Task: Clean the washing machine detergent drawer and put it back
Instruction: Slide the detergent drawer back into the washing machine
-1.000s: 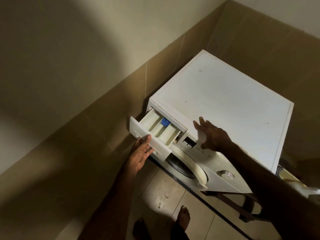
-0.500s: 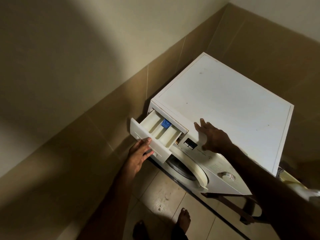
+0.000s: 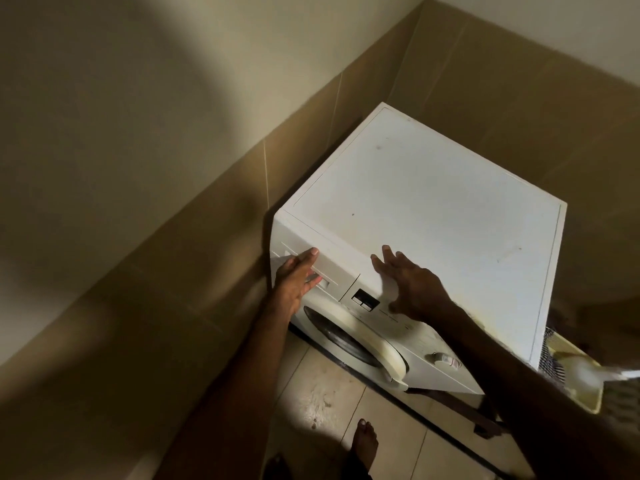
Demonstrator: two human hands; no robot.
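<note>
Against tan-tiled corner walls, washing machine (image 3: 415,220) with flat left hand (image 3: 298,278) on detergent drawer (image 3: 325,268), spread right hand (image 3: 412,292) on top

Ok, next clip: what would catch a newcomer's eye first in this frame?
The white washing machine wedged into the tiled corner, its bare top lit against the dim room. Then the two hands on its front edge: the left hand pressing flat on the detergent drawer, which sits flush in the panel, and the right hand spread beside the display.

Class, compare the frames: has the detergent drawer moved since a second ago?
Yes. The detergent drawer has slid inward, now flush with the washing machine front panel, with the left hand pressing it.
</note>
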